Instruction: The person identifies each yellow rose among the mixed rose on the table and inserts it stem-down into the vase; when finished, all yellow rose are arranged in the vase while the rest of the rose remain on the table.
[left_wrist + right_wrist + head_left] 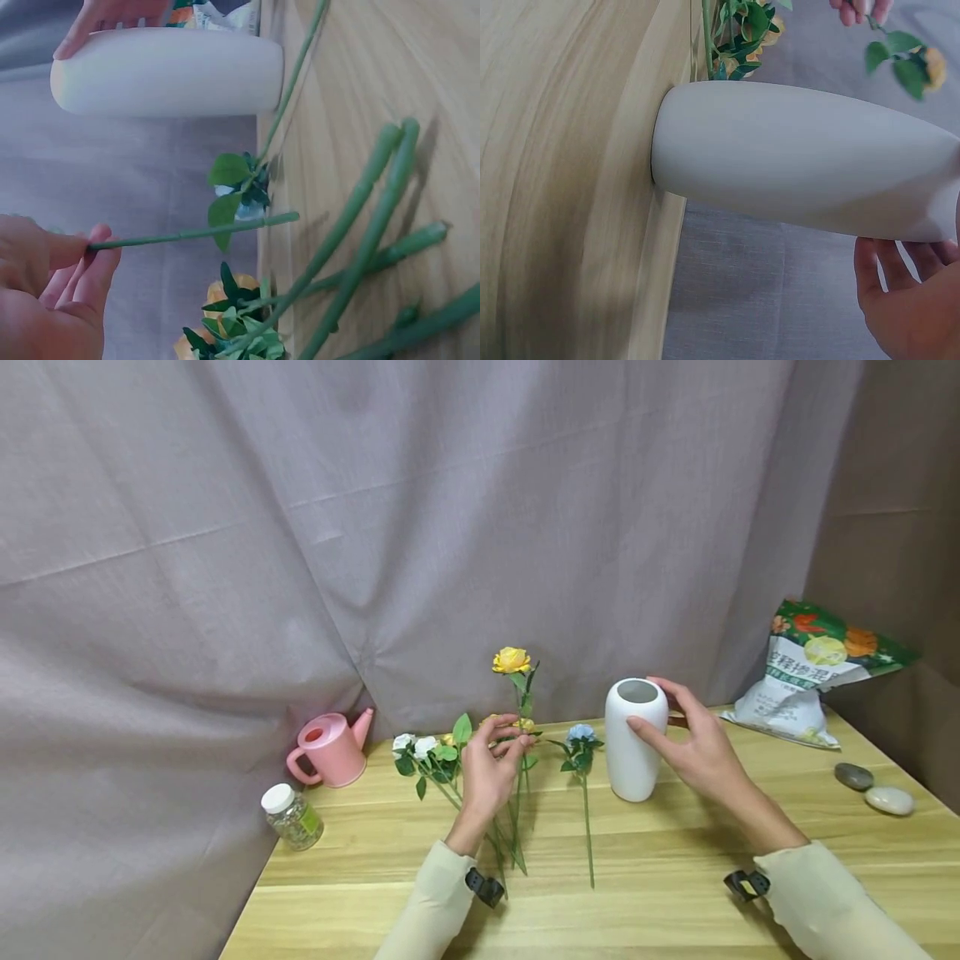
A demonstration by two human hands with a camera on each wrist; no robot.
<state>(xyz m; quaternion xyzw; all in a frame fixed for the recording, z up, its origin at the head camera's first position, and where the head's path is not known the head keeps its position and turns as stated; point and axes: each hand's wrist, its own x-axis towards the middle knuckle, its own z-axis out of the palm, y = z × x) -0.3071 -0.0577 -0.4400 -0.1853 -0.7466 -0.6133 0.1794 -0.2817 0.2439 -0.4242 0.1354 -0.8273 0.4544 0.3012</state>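
On the tabletop (660, 902), a white vase (633, 756) is gripped near its top by the right hand (705, 747). By the left hand (490, 768), a yellow flower (512, 661) is pinched at the stem (180, 235), clear of the tabletop. Lifting seems in hand; a steadied vase seems called for next.

Both arms (821, 889) reach forward.
Left hand (487, 770) raised, pinches between thumb and fingers; right hand (702, 750) grips, thumb set apart from fingers.

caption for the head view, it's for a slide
The left hand pinches a long-stemmed yellow rose; the right hand holds a white cylindrical vase standing on a wood-grain table.
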